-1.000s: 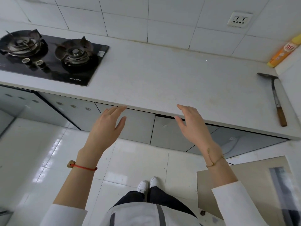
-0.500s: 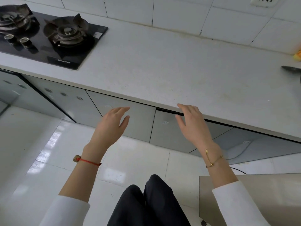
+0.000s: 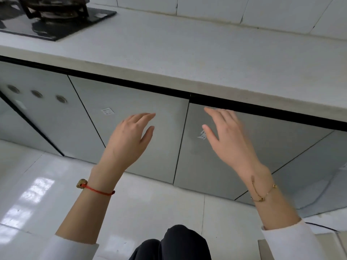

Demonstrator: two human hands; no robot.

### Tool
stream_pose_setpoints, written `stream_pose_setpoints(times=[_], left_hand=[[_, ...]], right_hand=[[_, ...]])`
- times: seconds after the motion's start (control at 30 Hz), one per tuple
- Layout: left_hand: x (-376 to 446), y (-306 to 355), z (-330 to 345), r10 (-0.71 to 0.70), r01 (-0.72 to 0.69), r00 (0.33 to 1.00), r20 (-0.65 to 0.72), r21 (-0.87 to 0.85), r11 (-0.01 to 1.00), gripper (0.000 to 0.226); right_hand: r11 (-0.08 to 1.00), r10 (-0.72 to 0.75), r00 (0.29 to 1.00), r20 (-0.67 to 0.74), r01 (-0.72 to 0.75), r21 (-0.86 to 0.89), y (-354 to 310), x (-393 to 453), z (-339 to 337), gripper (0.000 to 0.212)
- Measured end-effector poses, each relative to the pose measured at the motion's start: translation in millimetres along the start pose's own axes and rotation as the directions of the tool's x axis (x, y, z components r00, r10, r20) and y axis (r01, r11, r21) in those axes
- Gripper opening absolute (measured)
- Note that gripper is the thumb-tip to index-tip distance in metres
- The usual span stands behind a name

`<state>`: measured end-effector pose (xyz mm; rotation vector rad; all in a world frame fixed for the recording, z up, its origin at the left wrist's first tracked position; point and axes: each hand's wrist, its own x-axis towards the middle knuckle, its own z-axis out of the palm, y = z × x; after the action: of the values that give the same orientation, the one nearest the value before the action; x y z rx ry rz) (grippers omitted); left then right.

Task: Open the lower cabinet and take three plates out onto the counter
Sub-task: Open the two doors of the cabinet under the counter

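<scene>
Grey lower cabinet doors run under the white counter [image 3: 216,53]. My left hand [image 3: 129,139] hovers open in front of the middle door [image 3: 131,102], fingers apart, holding nothing. My right hand [image 3: 227,134] is open in front of the door to the right [image 3: 197,166], its fingertips close to that door's top edge beneath the black strip. Both doors are shut. No plates are in view.
A black gas stove [image 3: 54,19] sits on the counter at the far left. A door with three round vents [image 3: 37,93] is further left. My dark knee [image 3: 178,241] is at the bottom, over glossy white floor tiles [image 3: 37,194]. A board edge [image 3: 262,248] lies at the lower right.
The camera has dropped lower and closer to the cabinets. Both hands have moved down from the counter edge to in front of the doors.
</scene>
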<state>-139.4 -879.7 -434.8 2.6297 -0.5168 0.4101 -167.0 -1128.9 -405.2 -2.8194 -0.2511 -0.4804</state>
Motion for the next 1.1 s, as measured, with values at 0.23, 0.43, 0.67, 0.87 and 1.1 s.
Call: stream_pose_setpoints(times=[0.23, 0.43, 0.67, 0.87, 1.1], left_hand=[[-0.4, -16.4, 43.4, 0.081, -0.079, 0.98, -0.183, 0.019, 0.997, 0.038], [30.9, -10.9, 53.1, 0.021, -0.082, 0.937, -0.348, -0.161, 0.983, 0.033], [78.8, 8.1, 60.1, -0.322, 0.093, 0.927, -0.19, -0.717, 0.691, 0.026], [96.5, 8.3, 68.2, -0.431, 0.093, 0.895, -0.111, -0.9, 0.425, 0.013], [97.3, 10.4, 66.2, -0.435, 0.08, 0.897, -0.08, -0.938, 0.337, 0.011]], right_hand=[[0.998, -0.052, 0.982, -0.182, 0.055, 0.012, 10.4, -0.6, 53.7, 0.044], [0.996, -0.094, 0.95, -0.297, 0.093, -0.017, 7.8, 9.6, 61.9, 0.044], [0.994, -0.109, 0.945, -0.307, 0.095, -0.06, 1.6, 24.2, 58.9, 0.044], [0.995, -0.098, 0.95, -0.296, 0.082, -0.065, 5.4, 29.2, 65.0, 0.045], [0.994, -0.097, 0.948, -0.303, 0.081, -0.067, 6.7, 28.5, 63.9, 0.046]])
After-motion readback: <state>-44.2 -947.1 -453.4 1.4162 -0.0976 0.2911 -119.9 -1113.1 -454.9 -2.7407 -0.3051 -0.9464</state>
